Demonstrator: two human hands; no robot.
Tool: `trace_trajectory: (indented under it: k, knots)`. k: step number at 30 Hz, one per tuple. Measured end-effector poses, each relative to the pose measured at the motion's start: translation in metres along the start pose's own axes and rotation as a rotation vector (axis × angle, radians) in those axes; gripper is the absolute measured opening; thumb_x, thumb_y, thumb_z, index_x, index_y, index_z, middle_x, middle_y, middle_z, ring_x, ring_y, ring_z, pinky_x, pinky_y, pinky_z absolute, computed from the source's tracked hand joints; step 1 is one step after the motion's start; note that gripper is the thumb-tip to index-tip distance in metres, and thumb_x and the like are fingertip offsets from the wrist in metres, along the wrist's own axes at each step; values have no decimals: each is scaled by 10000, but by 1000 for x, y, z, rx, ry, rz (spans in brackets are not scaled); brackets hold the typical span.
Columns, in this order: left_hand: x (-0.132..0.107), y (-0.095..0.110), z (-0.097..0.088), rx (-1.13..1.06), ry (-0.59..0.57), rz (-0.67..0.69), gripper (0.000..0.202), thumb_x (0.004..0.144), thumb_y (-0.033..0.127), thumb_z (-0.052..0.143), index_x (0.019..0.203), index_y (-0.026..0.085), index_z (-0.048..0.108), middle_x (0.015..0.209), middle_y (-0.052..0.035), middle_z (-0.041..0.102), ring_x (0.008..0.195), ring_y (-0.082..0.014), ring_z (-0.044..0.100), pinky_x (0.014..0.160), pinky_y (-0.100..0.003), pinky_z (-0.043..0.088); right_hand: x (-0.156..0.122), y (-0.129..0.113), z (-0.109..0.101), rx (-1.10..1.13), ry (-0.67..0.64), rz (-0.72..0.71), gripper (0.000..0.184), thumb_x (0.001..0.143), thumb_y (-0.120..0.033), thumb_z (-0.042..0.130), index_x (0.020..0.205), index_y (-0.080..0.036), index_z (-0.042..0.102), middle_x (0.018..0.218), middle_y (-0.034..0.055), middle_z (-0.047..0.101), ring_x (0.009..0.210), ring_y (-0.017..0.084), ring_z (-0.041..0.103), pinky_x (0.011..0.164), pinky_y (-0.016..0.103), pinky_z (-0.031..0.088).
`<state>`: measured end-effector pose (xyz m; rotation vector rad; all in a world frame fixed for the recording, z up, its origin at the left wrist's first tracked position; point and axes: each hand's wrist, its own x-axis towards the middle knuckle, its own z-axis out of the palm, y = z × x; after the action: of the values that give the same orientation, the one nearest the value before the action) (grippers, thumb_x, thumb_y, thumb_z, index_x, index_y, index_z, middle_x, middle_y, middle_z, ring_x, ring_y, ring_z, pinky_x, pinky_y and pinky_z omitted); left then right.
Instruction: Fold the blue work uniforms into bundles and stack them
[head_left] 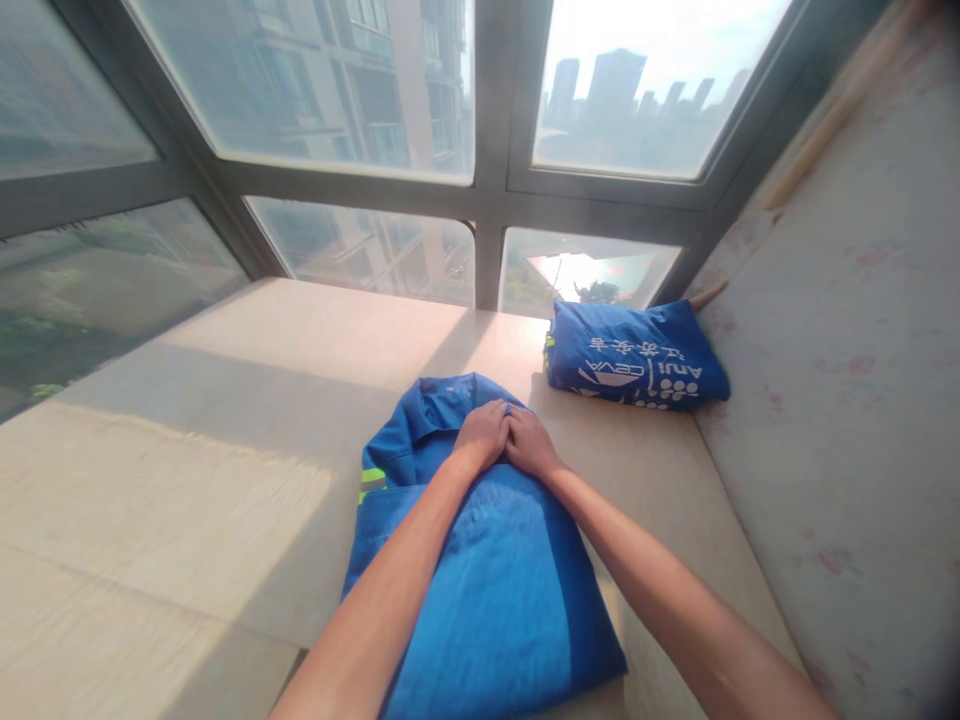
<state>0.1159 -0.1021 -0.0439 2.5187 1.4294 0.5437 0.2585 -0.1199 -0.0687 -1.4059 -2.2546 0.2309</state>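
A blue work jacket (510,580) lies partly folded in front of me, its collar toward the window. A yellow-green and grey reflective band (373,485) shows at its left edge. Both hands meet at the jacket's collar. My left hand (486,430) is closed there, its fingers curled down at the cloth. Right beside it, touching, my right hand (529,440) is closed on the collar's right side. The fingertips of both are partly hidden against the fabric.
A folded blue garment (637,355) with white printing lies at the back right by the patterned wall (840,400). Pale boards (187,480) form the surface under the jacket. Grey window frames (491,200) close off the far side. Sunlight and shadow cross the boards.
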Motion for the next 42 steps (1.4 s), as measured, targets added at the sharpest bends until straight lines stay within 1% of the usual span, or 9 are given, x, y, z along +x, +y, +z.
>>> trace_trajectory:
  k: [6,9,12,17,22,27,31,37,42]
  knots:
    - [-18,-3,7,66,-183,16,588,971,388,465,1483,101,434,1591,-198,348,1484,-320,321,1201,-504,289,-10,0,0,0,308,178,577,871,-92,362,1425,-128,517,1460,152,512,1343,261,447,1126,446,372]
    - [-20,-4,11,35,-210,-12,616,962,393,481,1505,112,404,1614,-188,301,1507,-323,263,1214,-522,257,-11,-2,0,-24,278,122,578,859,-76,354,1396,-152,552,1453,140,516,1318,265,453,1109,450,368]
    - [-17,-6,5,-63,-208,-10,617,921,367,548,1470,101,451,1589,-184,356,1488,-306,317,1214,-490,285,-9,-2,1,-89,229,131,507,886,-102,356,1316,-145,621,1323,155,590,1217,278,497,1044,431,399]
    - [-28,-13,-36,-112,-70,-4,427,947,271,468,1332,144,602,1419,-114,595,1338,-216,534,1156,-341,400,-6,1,3,-157,88,74,482,902,-107,388,1298,-174,654,1158,125,635,1070,256,550,942,355,431]
    - [-80,-49,-74,231,55,-192,483,932,249,465,1391,123,541,1488,-168,513,1415,-296,435,1180,-472,339,-5,3,6,-198,77,75,434,892,-125,432,1217,-182,714,1127,122,644,1028,262,555,917,354,435]
    - [-123,-91,-65,329,-70,-330,554,953,319,424,1473,132,462,1572,-164,401,1448,-303,390,1165,-500,343,-5,-1,6,-219,103,73,422,888,-147,436,1194,-203,721,1100,109,656,978,258,555,876,364,441]
    - [-124,-95,-53,334,-55,-322,560,961,354,415,1469,121,466,1561,-185,408,1444,-314,393,1159,-522,343,-6,-11,-2,-301,101,56,340,891,-159,479,1134,-185,716,1170,126,645,1033,272,543,893,400,411]
    - [-123,-87,-53,364,-68,-335,554,964,355,417,1463,118,470,1565,-179,406,1451,-308,385,1167,-510,332,9,-37,-11,-304,73,-210,382,976,-200,412,1275,-203,649,1383,122,567,1183,293,500,1000,455,380]
    - [-124,-88,-53,318,-48,-341,559,957,349,450,1457,100,466,1567,-195,394,1448,-307,387,1170,-521,321,39,-83,4,-216,-56,-451,437,955,-175,459,1367,-238,593,1422,117,533,1239,284,472,1012,413,403]
